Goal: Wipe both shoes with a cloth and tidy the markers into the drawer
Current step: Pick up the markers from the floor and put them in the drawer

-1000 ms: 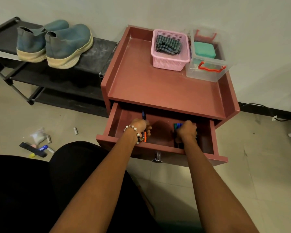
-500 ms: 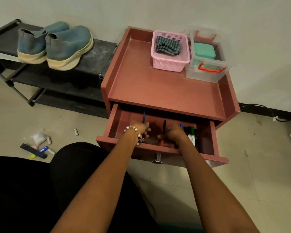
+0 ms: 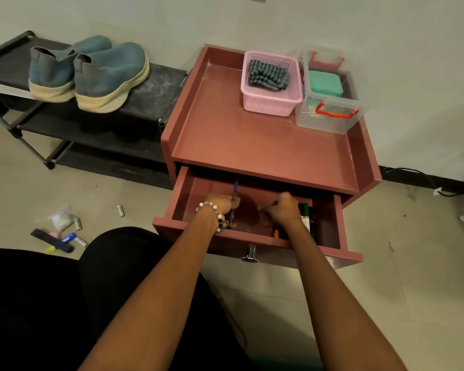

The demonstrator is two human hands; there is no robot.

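Both my hands are inside the open drawer (image 3: 330,257) of the red-brown cabinet. My left hand (image 3: 220,206), with a bead bracelet on its wrist, grips a blue pen (image 3: 235,190) held upright. My right hand (image 3: 281,210) is curled round an orange-tipped marker (image 3: 275,233) beside several markers (image 3: 307,215) lying at the drawer's right. Two blue shoes (image 3: 102,73) with cream soles stand on the black rack (image 3: 150,103) to the left. A dark striped cloth (image 3: 268,76) lies folded in the pink basket (image 3: 268,103) on the cabinet top.
A clear plastic box (image 3: 330,116) with orange handles holds a teal container next to the basket. Small items, including a blue and a yellow marker (image 3: 65,241), lie on the floor at the left. A cable runs along the wall at the right.
My right hand took a dark marker from beside my left hand and carried it right toward the laid-down markers. My left hand kept its place, still holding the blue pen.
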